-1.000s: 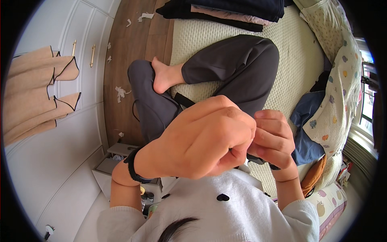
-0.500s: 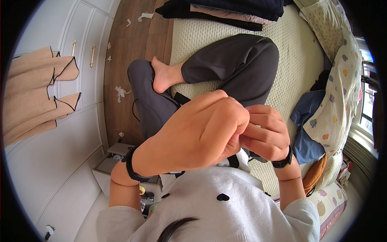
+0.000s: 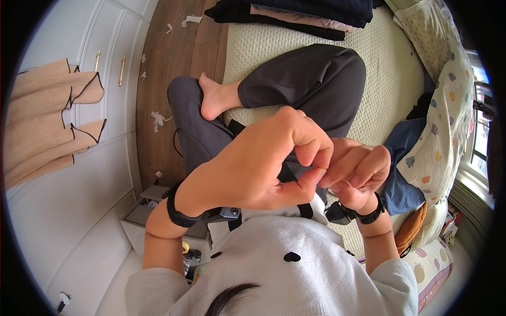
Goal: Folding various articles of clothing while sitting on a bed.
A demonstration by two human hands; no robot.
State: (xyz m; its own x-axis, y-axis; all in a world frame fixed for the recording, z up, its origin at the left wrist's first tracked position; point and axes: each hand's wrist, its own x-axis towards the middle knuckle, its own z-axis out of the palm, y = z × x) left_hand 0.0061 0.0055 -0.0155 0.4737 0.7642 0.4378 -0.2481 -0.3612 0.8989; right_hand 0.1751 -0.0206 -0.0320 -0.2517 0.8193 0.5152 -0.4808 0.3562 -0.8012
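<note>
My left hand (image 3: pixel 258 163) is raised over my lap, its thumb and index finger pinched together. My right hand (image 3: pixel 361 171) meets it at the fingertips, its fingers curled in and the thumb bent. Whatever lies between the touching fingertips is too small or hidden to make out. A black band (image 3: pixel 176 211) circles my left wrist, with a small grey device (image 3: pixel 230 213) beneath it. Around my right wrist is another black band (image 3: pixel 375 211), with a dark block (image 3: pixel 340 213) attached. Below the hands are my crossed legs in dark grey trousers (image 3: pixel 311 79).
I sit on a bed with a pale quilted cover (image 3: pixel 258 47). Folded clothes (image 3: pixel 316 16) are stacked at its far end. Blue cloth (image 3: pixel 403 184) and a patterned quilt (image 3: pixel 443 121) lie at right. Beige garments (image 3: pixel 47 116) hang by white cabinets (image 3: pixel 113 152); paper scraps (image 3: pixel 158 121) litter the floor.
My left hand's fingers have lifted and opened into a looser pinch. My right hand has rolled over and shifted slightly right, so its curled fingers and thumb now show.
</note>
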